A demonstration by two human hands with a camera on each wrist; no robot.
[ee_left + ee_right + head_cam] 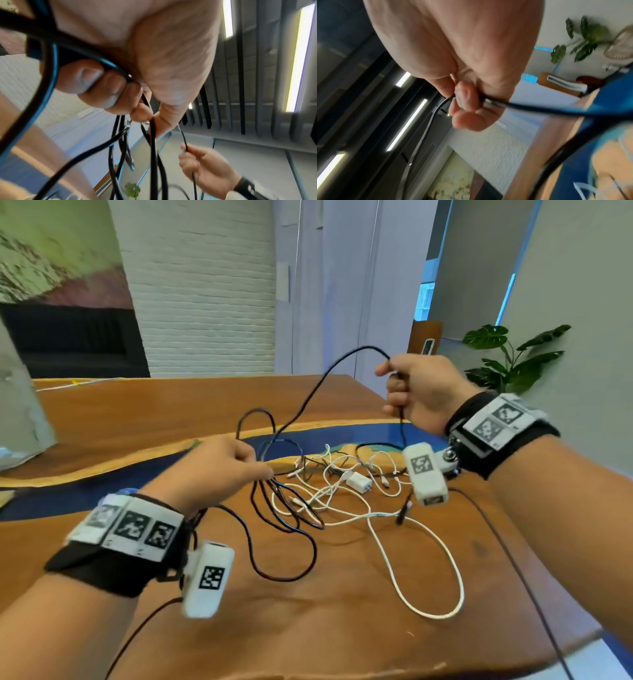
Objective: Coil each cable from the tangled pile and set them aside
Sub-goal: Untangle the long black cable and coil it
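Left hand: the left hand (219,463) is held low over the table, its fingers (102,86) curled round several hanging loops of the thin black cable (301,405).
Right hand: the right hand (416,392) is raised higher and to the right, its fingers closed on a single strand of the same black cable, which arcs up from the left hand and drops below the fist.
Black cable: its loops hang from the left hand to the table, with one wider loop lying on the wood towards the person.
Pile: thin white cables (342,494) lie tangled on the table between the two hands, touching the black loops; a small white plug-in charger block (359,482) sits among them.
White loop: one long white cable (445,577) sweeps out of the pile towards the near right.
Table: a brown wooden table (342,628) with a wavy blue band across it.
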